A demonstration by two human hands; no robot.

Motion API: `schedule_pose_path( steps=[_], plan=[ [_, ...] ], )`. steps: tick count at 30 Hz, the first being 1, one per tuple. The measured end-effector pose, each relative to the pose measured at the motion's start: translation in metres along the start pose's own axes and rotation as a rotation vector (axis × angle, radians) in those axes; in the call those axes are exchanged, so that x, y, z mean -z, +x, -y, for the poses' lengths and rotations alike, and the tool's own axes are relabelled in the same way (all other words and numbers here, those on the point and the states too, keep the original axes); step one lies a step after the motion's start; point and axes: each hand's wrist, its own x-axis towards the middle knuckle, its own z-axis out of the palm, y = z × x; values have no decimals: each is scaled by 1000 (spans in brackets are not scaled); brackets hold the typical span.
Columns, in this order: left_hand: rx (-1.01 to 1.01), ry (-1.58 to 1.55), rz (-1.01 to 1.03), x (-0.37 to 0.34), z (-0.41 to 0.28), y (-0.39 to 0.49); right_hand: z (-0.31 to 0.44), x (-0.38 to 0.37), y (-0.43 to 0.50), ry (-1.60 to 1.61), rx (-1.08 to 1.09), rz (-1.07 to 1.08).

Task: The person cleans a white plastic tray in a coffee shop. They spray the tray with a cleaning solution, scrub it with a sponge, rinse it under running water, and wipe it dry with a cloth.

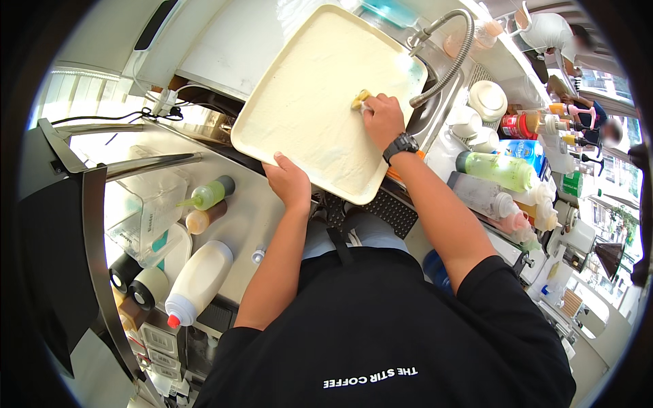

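Note:
A large cream tray (pixel 316 92), rectangular with rounded corners, is tilted over the counter edge and the sink. My left hand (pixel 290 181) grips its near rim, thumb on top and fingers hidden beneath. My right hand (pixel 383 116), a black watch on its wrist, pinches a yellowish sponge (pixel 360 99) against the tray's wet-looking inner surface. The flexible metal faucet (pixel 461 56) arches beside the tray's right corner, above the partly hidden sink (pixel 426 115).
Squeeze bottles (pixel 495 171) and white cups (pixel 464 121) crowd the right counter. On the left steel counter stand a clear blender container (pixel 148 219), a large white squeeze bottle (pixel 199 283) and a green bottle (pixel 213 194). Cables run behind. Two people are at the far upper right.

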Motion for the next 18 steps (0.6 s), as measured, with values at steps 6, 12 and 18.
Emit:
schedule_pose_path(
  steps=[6,12,18],
  plan=[
    [1,1,-17,-4,1,3,33,-15,-41,74,125,-1],
    [-13,8,21,-1,6,3,-12,-11,2,34,-18,12],
    [-16,-10,-7,-3,3,3,34,-15,-29,76,79,-18]
  ],
)
